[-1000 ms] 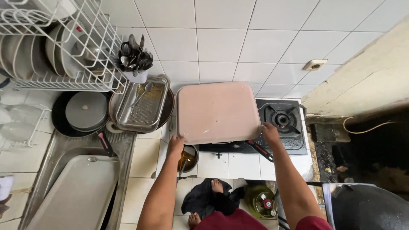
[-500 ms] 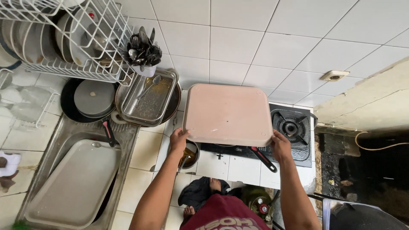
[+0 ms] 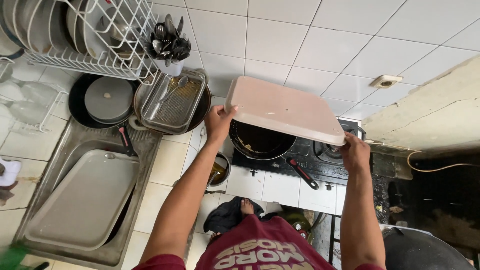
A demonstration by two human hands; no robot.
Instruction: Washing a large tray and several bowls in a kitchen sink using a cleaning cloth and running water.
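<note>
Pink tray (image 3: 287, 110) held, apparently gripped, by both hands.

Two hands were up, the left hand (image 3: 218, 121) and the right hand (image 3: 354, 151), sharing one pink tray (image 3: 285, 110). One black frying pan (image 3: 260, 141) sat on one gas stove (image 3: 320, 157). In the sink lay one grey tray (image 3: 82, 197). One metal baking tin (image 3: 172, 102), one dish rack (image 3: 85, 62), one cutlery cup (image 3: 169, 46), one small bowl (image 3: 220, 171).
</note>
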